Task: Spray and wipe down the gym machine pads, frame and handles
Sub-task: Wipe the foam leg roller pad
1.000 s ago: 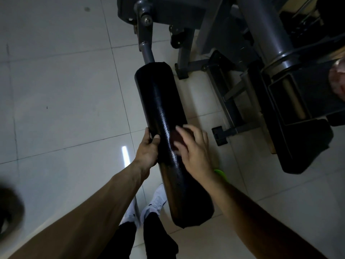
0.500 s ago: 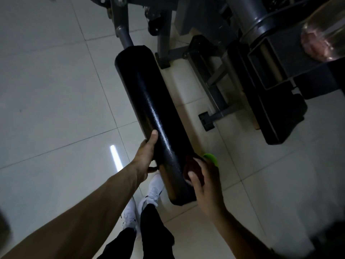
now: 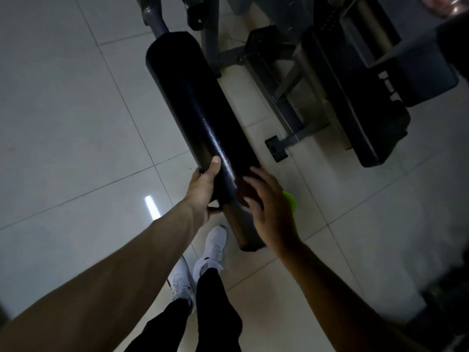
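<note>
Sliding back up from the pad's near end, the right hand point(image 3: 271, 212) lay blurred beside the left hand point(image 3: 203, 191) — fingers spread flat, pressing a dark red cloth point(image 3: 245, 190) onto the black roller pad point(image 3: 200, 105). The left gripped the pad's side, steadying it. The near stretch seemed wiped — the far half and the frame point(image 3: 291, 115) likely remained.

Left hand point(image 3: 203, 191) grips roller pad point(image 3: 193, 102); right hand point(image 3: 271, 209) splayed.

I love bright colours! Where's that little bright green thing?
In the head view, the small bright green object peeks out just right of the right hand, by the near end of the long black padded roller.
</note>
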The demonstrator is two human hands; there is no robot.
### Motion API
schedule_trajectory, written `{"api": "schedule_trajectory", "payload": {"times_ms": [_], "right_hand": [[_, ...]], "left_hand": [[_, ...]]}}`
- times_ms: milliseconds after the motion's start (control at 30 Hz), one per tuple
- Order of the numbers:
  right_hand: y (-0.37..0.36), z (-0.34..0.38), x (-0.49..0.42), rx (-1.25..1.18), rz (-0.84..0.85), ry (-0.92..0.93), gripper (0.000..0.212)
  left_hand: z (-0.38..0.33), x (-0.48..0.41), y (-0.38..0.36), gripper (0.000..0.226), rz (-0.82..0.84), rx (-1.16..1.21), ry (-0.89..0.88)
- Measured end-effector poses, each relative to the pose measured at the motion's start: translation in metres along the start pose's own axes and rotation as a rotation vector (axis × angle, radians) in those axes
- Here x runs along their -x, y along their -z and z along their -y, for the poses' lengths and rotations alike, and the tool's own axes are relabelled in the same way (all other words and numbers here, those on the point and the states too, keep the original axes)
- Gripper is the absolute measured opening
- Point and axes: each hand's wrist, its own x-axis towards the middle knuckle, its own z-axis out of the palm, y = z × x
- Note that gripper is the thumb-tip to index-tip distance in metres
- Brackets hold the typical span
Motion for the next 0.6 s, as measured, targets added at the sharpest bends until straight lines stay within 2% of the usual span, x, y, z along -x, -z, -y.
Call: {"api": "schedule_trajectory", "payload": {"times_ms": [100,167,267,367,467,600], "right_hand": [[0.009,-0.008,0.069,0.019,0.04,0.015,0.053],[0.009,-0.009,0.079,0.042,0.064,0.009,0.06],[-0.004,0.002,0.037,0.088,0.047,0.032,0.048],[-0.028,0.018,-0.026,0.14,0.002,0.07,0.039],[-0.047,0.038,-0.078,0.168,-0.037,0.024,0.044],[-0.051,0.044,-0.096,0.141,-0.074,0.035,0.051]], "left_hand": [[-0.005,0.002,-0.004,0.063,-0.028,0.035,0.02],[-0.006,0.003,-0.007,0.059,-0.044,0.061,0.02],[-0.001,0.002,-0.002,0.05,-0.022,0.126,0.033],[0.008,-0.001,0.011,0.041,-0.02,0.291,0.093],[0.014,-0.001,0.017,0.039,-0.048,0.359,0.097],[0.019,-0.003,0.013,0.031,-0.056,0.243,0.054]]}}
